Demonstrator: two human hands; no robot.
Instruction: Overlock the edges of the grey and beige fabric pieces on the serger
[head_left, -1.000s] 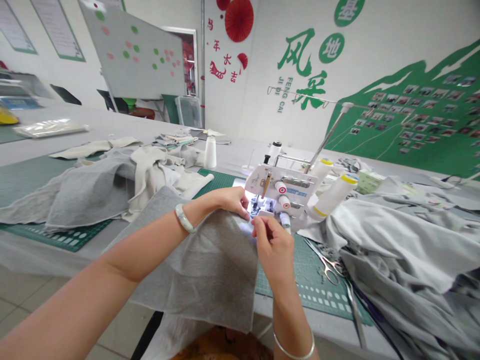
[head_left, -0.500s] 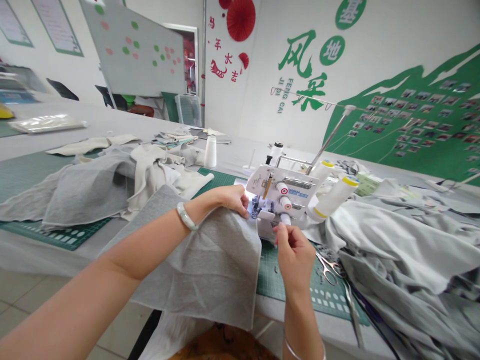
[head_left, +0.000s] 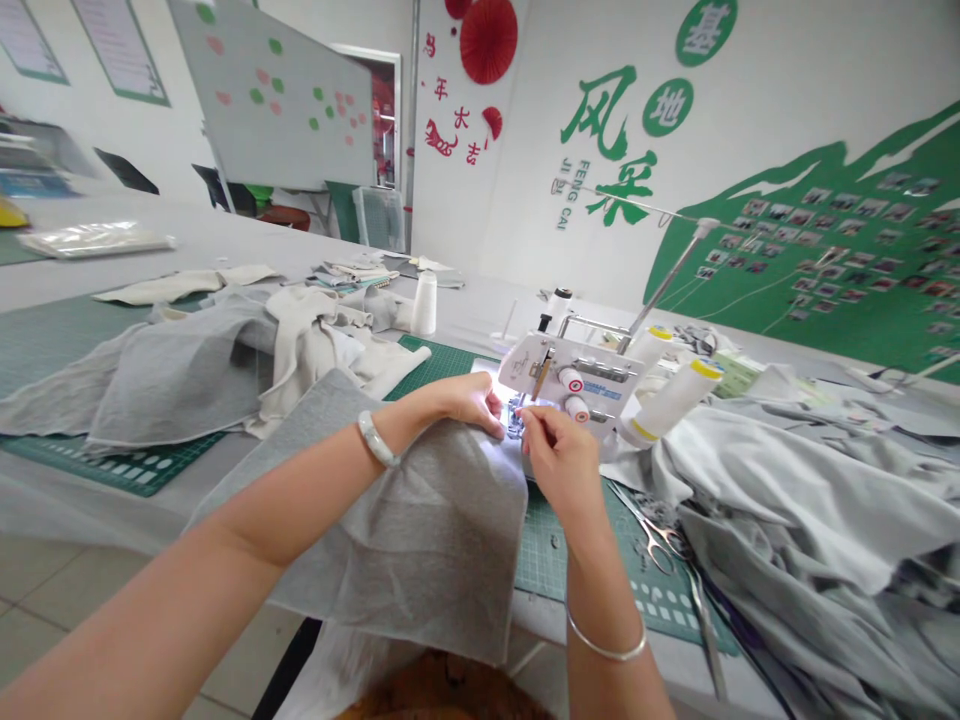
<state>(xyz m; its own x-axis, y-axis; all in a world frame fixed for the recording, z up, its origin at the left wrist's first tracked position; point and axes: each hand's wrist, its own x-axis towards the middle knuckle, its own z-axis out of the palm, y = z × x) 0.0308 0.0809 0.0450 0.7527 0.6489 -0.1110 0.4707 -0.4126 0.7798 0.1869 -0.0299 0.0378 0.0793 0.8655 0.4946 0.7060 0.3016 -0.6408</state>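
Observation:
A white overlock sewing machine (head_left: pixel 555 375) stands tilted in view on the table, its work light shining on the presser foot area (head_left: pixel 514 415). Grey fabric (head_left: pixel 427 530) runs from there over the table's front edge. My left hand (head_left: pixel 478 403) is closed at the fabric's upper edge, just left of the presser foot. Close beside it on the right, my right hand (head_left: pixel 556 450) makes a pinch in front of the machine. What its fingertips hold, if anything, is too small to make out. The machine's lower front is partly hidden by this hand.
Scissors (head_left: pixel 652 535) and long tweezers (head_left: pixel 705 625) lie on the green cutting mat (head_left: pixel 544 535) to the right. Grey cloth (head_left: pixel 810 500) is heaped beyond them. Thread cones (head_left: pixel 675 400) stand behind the machine. More cloth pieces (head_left: pixel 187 360) and a white cone (head_left: pixel 424 303) are at left.
My right hand has moved up and left, from the machine's lower dial to the presser foot area. My left hand stays by the foot. The view has shifted slightly.

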